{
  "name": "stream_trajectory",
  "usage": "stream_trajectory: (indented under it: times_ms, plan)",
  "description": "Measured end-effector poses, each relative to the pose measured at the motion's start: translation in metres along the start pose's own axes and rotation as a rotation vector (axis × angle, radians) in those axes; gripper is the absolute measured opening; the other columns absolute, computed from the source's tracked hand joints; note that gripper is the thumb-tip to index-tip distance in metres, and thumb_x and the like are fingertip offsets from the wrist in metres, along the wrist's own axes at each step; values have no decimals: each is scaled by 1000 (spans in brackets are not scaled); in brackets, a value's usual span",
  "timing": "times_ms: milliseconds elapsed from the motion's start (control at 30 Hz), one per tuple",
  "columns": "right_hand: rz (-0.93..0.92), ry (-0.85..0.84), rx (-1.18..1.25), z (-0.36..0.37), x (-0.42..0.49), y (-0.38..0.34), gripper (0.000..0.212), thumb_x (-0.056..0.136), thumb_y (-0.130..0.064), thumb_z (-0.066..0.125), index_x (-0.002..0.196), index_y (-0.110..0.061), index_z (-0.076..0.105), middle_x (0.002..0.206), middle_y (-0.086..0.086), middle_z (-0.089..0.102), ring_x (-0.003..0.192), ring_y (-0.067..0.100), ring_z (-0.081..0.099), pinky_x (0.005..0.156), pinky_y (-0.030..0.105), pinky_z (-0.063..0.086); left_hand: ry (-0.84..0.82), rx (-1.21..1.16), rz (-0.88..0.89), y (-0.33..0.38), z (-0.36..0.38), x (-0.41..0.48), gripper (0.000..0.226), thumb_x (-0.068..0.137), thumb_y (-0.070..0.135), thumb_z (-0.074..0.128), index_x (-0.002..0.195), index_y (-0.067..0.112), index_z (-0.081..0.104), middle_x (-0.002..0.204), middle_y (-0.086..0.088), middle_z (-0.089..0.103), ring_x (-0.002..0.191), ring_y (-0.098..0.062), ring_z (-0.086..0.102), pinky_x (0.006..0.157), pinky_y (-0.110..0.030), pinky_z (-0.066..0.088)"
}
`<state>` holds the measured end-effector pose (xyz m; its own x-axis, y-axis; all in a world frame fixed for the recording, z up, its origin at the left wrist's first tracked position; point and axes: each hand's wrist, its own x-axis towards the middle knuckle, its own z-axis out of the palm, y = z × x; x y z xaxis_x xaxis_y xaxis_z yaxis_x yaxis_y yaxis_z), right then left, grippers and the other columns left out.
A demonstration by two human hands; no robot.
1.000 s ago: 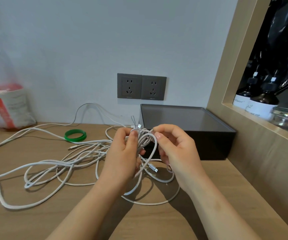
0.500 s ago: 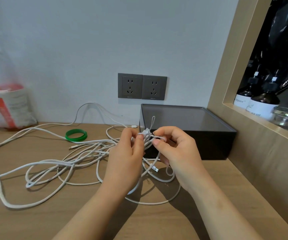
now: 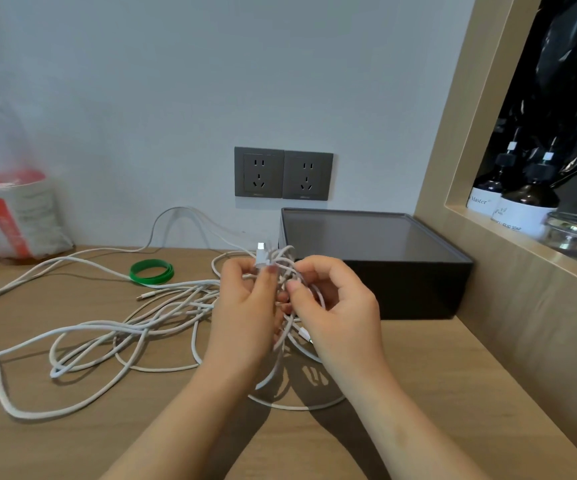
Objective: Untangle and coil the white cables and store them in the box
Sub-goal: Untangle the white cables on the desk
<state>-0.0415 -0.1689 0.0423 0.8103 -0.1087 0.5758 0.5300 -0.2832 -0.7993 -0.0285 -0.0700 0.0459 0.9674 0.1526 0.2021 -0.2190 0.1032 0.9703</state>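
Head view: your left hand [image 3: 245,313] and right hand [image 3: 339,313] both pinch the cables [image 3: 113,337] before the box [image 3: 418,289], mid-bench.

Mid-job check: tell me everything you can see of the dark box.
The box is low, square and dark grey, matte like plastic. Its top shows a flat grey panel inside a raised rim; lid or shallow floor, I cannot tell. It sits flat on the wooden counter against the wall, below the sockets. None of the cables lies on it.
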Motion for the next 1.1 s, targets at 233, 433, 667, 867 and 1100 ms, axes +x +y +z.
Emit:
stream_trajectory:
  times_ms: [233,433,667,867,1100]
  plan:
    - [61,-50,58,3,-1,-5,15,83,-9,67,82,-24,64,78,-7,66,74,10,67,66,23,56,12,-113,-95,1,-5,2,13,99,30,43,102,19,49,56,-2,54,44,-10,48,44,-25,43]
    - [-106,-53,-88,10,-9,-5,19,80,-14,72,82,-32,66,83,-18,63,83,3,62,69,14,52,53,-62,-74,-1,-6,3,13,98,34,42,104,27,52,79,-5,65,70,-16,64,52,-27,49]
    - [4,-32,0,11,-8,-10,27,82,-15,69,80,-41,61,86,-17,65,83,3,64,69,19,55,-149,-194,-224,1,0,-3,41,96,32,31,86,6,62,83,-19,68,75,-26,65,55,-31,49]
    - [190,-136,203,1,-1,-17,21,85,-3,64,88,-23,68,81,-5,70,73,8,68,58,20,55,-131,-31,-46,0,-3,-1,37,89,48,47,102,15,58,93,-12,69,81,-20,68,61,-29,52]
    - [549,-114,335,-10,7,-15,19,86,3,59,90,-15,62,79,1,62,59,13,60,52,23,49,5,-227,-152,4,-15,13,25,97,36,47,95,13,56,68,-8,63,55,-19,57,52,-31,51]
